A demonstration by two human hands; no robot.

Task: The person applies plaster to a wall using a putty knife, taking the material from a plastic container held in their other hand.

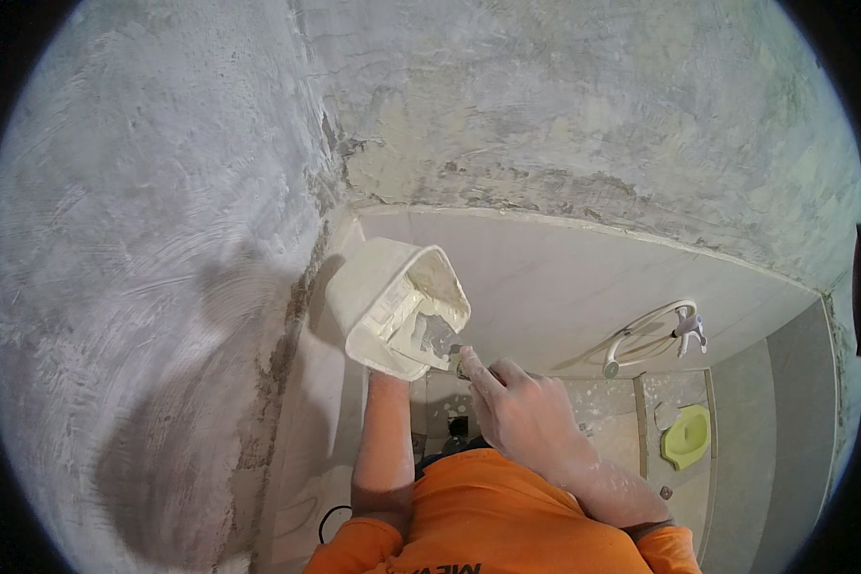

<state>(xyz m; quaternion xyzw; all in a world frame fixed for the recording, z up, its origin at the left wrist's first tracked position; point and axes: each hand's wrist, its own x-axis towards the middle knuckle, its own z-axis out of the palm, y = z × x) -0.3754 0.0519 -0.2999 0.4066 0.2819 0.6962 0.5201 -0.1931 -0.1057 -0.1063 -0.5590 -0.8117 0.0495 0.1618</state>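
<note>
A white plastic tub [364, 287], its inside smeared with cream-coloured putty [392, 323], is held tilted in the air with its mouth toward the right. My left forearm [385, 440] rises to the tub's underside and bears it up; the left hand itself is hidden behind the tub. Closed round the handle of a putty knife, my right hand [526, 407] is at the tub's lower right rim. The wide grey blade of the putty knife [437, 335] reaches inside the tub, with putty on it. Pale dust coats my right hand.
A grey skim-coated wall [143, 239] stands close on the left, meeting the far wall [584, 105] at a rough corner. Pale tiles [536, 263] line the lower far wall, with a tap and hose [684, 330] mounted there. A yellow-green squat toilet [687, 437] lies at the lower right.
</note>
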